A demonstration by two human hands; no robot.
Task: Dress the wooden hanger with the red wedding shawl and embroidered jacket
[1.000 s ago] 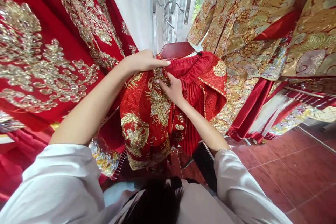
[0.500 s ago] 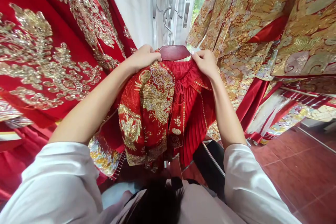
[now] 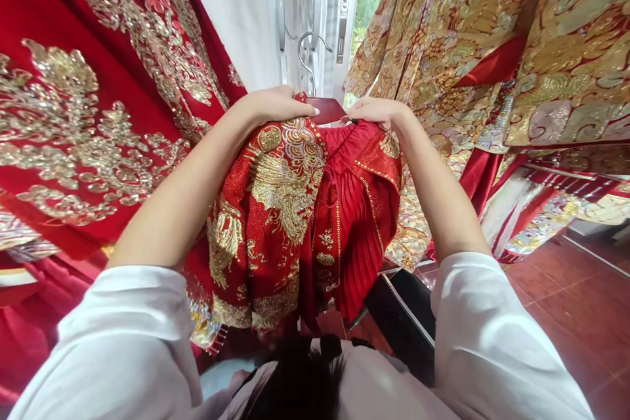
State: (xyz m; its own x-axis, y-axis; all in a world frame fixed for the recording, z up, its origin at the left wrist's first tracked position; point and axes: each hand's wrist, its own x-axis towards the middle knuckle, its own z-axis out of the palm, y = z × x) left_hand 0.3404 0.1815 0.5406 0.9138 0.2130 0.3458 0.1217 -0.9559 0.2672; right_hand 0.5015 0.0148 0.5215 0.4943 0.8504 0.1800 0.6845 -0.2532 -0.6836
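A red jacket with gold embroidery [image 3: 280,190] hangs from a dark red hanger [image 3: 329,109] with a metal hook, right in front of me. Inside it shows a red pleated skirt [image 3: 355,236] with a tied cord at its waist. My left hand [image 3: 283,105] is closed around the jacket's left shoulder, its thumb by the collar edge and the hanger. At the opposite shoulder, my right hand [image 3: 381,111] pinches the cloth close to the hanger's end. The fingertips of both hands are partly hidden behind the fabric.
Red garments with silver-gold beading [image 3: 63,125] hang at the left. Gold-patterned garments [image 3: 453,46] hang at the right. Behind the hanger stands a white door frame [image 3: 339,33] with a lock. Below are a black box-like object [image 3: 408,315] and a red tiled floor [image 3: 566,308].
The hanger and jacket have come slightly lower and nearer. The jacket's right shoulder is spread further over the hanger, and my left thumb has shifted inward along the collar.
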